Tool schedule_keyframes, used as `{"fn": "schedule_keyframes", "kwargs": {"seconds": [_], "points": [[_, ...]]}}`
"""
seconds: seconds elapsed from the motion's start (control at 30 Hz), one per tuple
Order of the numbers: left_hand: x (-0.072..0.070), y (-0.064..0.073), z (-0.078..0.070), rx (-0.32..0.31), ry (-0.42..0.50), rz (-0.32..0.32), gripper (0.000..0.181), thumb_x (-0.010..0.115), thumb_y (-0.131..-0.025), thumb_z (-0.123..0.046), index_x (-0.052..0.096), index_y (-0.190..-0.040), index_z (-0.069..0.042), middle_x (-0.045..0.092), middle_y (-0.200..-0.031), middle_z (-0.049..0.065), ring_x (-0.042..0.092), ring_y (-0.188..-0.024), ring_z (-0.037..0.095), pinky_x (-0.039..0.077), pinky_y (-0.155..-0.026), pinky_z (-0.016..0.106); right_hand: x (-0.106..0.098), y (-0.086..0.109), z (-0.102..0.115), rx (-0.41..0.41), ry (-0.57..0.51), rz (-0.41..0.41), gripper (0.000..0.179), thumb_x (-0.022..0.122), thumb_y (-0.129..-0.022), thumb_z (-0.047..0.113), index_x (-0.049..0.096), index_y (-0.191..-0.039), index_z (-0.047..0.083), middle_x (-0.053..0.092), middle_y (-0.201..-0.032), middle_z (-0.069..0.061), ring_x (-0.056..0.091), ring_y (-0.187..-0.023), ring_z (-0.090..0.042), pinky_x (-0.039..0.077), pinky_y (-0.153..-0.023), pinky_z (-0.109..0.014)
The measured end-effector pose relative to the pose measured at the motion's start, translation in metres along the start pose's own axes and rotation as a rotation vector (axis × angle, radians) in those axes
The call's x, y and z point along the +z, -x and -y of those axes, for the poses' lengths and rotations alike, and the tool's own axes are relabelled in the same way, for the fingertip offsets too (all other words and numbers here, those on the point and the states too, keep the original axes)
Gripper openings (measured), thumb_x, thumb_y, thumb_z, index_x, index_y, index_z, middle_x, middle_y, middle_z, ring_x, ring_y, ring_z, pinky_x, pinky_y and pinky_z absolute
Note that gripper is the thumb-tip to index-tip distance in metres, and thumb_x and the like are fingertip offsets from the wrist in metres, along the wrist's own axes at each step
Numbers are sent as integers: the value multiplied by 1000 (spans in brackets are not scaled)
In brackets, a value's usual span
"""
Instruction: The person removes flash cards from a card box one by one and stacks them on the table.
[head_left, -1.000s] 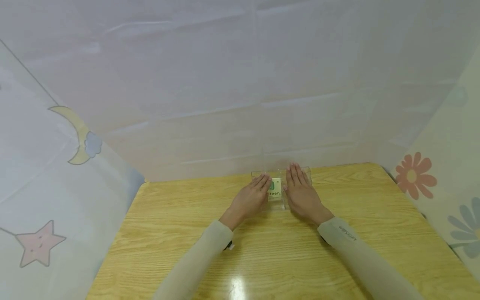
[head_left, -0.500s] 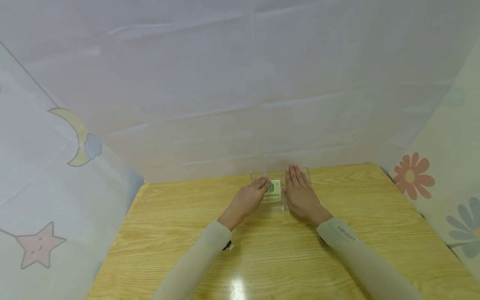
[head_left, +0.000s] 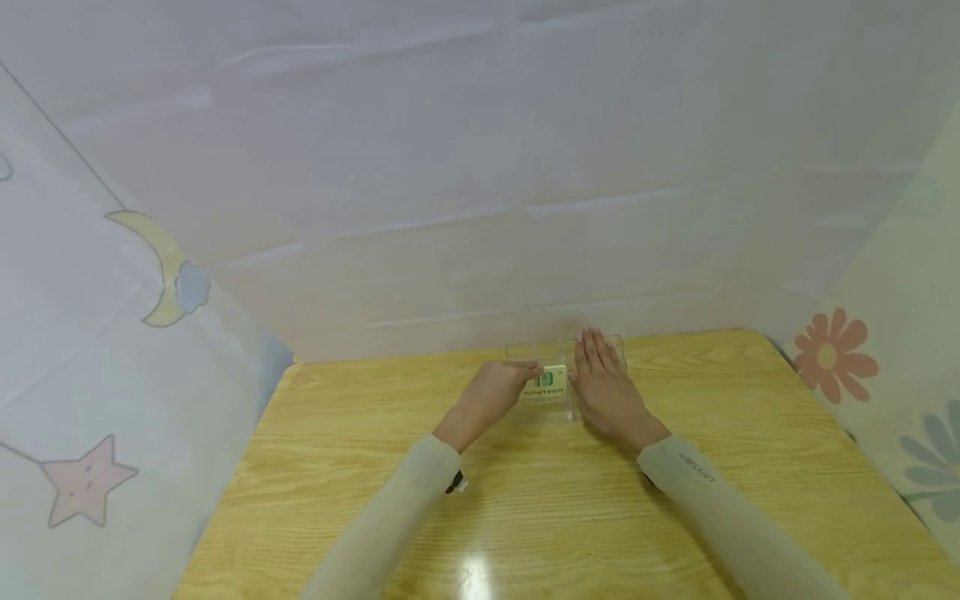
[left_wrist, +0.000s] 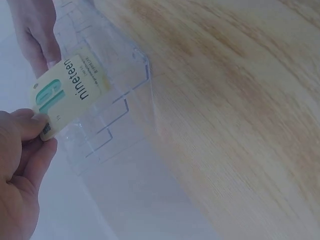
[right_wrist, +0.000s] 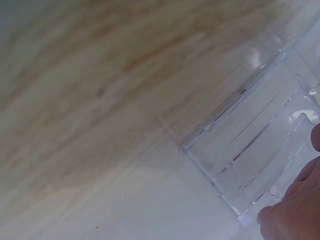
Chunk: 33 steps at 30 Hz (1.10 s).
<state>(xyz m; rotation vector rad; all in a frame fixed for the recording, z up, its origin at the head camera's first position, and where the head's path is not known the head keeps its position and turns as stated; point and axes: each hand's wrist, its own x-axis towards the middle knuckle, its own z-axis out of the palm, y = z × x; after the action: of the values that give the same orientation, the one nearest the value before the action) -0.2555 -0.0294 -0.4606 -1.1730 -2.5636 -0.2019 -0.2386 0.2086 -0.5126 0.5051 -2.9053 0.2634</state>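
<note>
Clear plastic forms a stepped holder (right_wrist: 260, 145) that lies at 12 o'clock on the wood-grain worktop (head_left: 525, 517), close to the back edge and the pale sheet (head_left: 480, 167) behind it. A cream card (left_wrist: 75, 90) printed with the word "nineteen" and a green number is over the holder's 9 o'clock half, its lettering towards the person; whether the card touches the plastic cannot be told. The left hand (head_left: 489, 398), at 8 to 9 o'clock from the card, has its grip closed to a pinch, thumb and fingers nipping the card by one corner next to the number. At 3 o'clock from the card, the right hand (head_left: 606, 393) lies palm down over the holder's other half, its straight fingers together and pointing to about 11 o'clock; that grip has hold of nothing. Pale sleeves cover both forearms, the left sleeve (head_left: 386, 508) coming in from 7 o'clock and the right sleeve (head_left: 735, 508) from 5 o'clock. On the printed side sheets, seen from the head, a yellow moon (head_left: 167, 247) hangs at 9 o'clock, a pink star (head_left: 90, 481) at 8 o'clock and a red flower (head_left: 836, 354) at 3 o'clock.
</note>
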Motion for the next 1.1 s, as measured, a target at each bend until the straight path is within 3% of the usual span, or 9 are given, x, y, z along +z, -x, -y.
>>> {"fn": "schedule_keyframes", "kwargs": {"seconds": [0.13,0.23,0.37,0.47,0.53,0.63,0.8,1.1], "points": [[-5,-1,2,-45,150,6,29,64,-103,-4,75,-129,-12,74,-132,2,77,-111,16,63,-92,23,0,0,-1,-5,-14,-1,69,33,-116,29,1,-164,-9,-2,-174,-32,-6,-164,-46,9,-133,-65],[-8,-1,4,-96,275,25,29,63,-104,-4,76,-128,-12,76,-128,4,80,-92,12,63,-79,17,0,0,-1,-5,-20,-2,69,33,-116,28,4,-164,-11,-2,-174,-33,-6,-164,-46,9,-133,-65],[-7,-3,9,-156,391,50,26,64,-105,-8,78,-126,-13,80,-120,6,67,-65,6,51,-61,13,0,-1,-2,-8,-2,-21,67,35,-115,28,12,-163,-13,2,-174,-33,-2,-164,-47,12,-133,-65],[-4,-3,12,-199,462,51,23,67,-103,-12,80,-123,-13,81,-115,7,75,-76,7,56,-66,11,1,-1,-2,-11,15,-24,67,35,-116,29,13,-163,-13,4,-174,-33,0,-164,-48,14,-133,-66],[-3,-3,14,-223,505,43,22,68,-103,-13,80,-121,-13,82,-115,7,79,-91,12,61,-76,14,1,-1,-1,-12,13,-21,67,34,-116,29,11,-163,-13,3,-174,-33,-1,-164,-48,13,-133,-65],[-2,-2,16,-255,575,31,21,69,-102,-14,81,-120,-11,82,-114,8,80,-99,19,64,-81,19,-1,-1,0,-12,7,-15,68,34,-116,29,8,-163,-12,1,-174,-33,-2,-164,-47,12,-133,-65],[-1,-3,20,-252,606,28,20,69,-102,-16,82,-117,-12,82,-111,7,80,-94,16,62,-77,16,-2,0,0,-12,12,-8,68,34,-116,29,9,-163,-12,1,-174,-33,-1,-164,-48,13,-133,-65],[-4,-10,17,-177,529,15,22,63,-106,-21,80,-114,-8,82,-107,7,80,-91,15,63,-79,18,-1,-1,-2,-21,14,-15,66,32,-116,28,11,-164,-12,2,-174,-32,-1,-164,-47,13,-134,-64]]}}
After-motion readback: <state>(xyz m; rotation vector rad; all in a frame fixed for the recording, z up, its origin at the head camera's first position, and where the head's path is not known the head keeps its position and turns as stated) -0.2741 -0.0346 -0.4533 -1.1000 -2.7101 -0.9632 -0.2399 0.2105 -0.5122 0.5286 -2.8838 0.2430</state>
